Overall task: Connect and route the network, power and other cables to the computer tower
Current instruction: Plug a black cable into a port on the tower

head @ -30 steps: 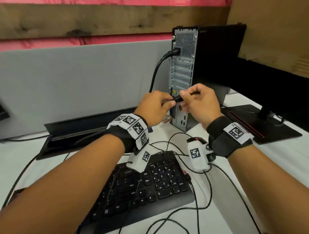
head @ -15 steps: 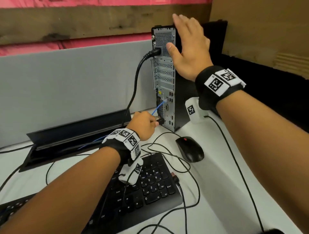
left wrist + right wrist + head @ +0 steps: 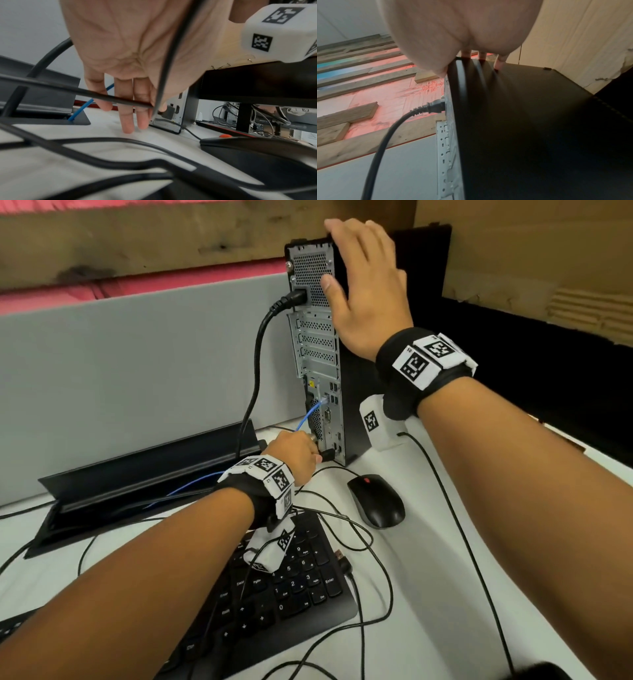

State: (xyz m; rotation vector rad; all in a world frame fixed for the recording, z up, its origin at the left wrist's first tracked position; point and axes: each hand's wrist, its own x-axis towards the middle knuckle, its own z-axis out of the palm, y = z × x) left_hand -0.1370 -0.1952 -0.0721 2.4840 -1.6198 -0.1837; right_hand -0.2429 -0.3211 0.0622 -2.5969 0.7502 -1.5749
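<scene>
The black computer tower (image 3: 317, 344) stands at the back of the white desk, rear panel facing me. My right hand (image 3: 346, 258) lies flat against its upper side panel (image 3: 522, 121), fingers straight over the top edge. Low at the rear ports, my left hand (image 3: 318, 455) pinches a black cable plug (image 3: 328, 454) between thumb and forefinger; the left wrist view shows the plug (image 3: 169, 112) at a bottom port while the other fingers (image 3: 127, 121) hang straight. The black power cable (image 3: 298, 297) is plugged in high up. A blue network cable (image 3: 313, 412) is plugged in mid-panel.
A black mouse (image 3: 376, 501) sits right of my left wrist and a black keyboard (image 3: 298, 594) lies below it, with a loose USB plug (image 3: 342, 558) and thin cables strewn about. An open black cable tray (image 3: 137, 474) runs along the grey partition (image 3: 137, 371).
A second ago both hands held the plug at mid-panel. My right hand has since risen to the tower's top side; my left hand carried the plug down to the bottom ports.
</scene>
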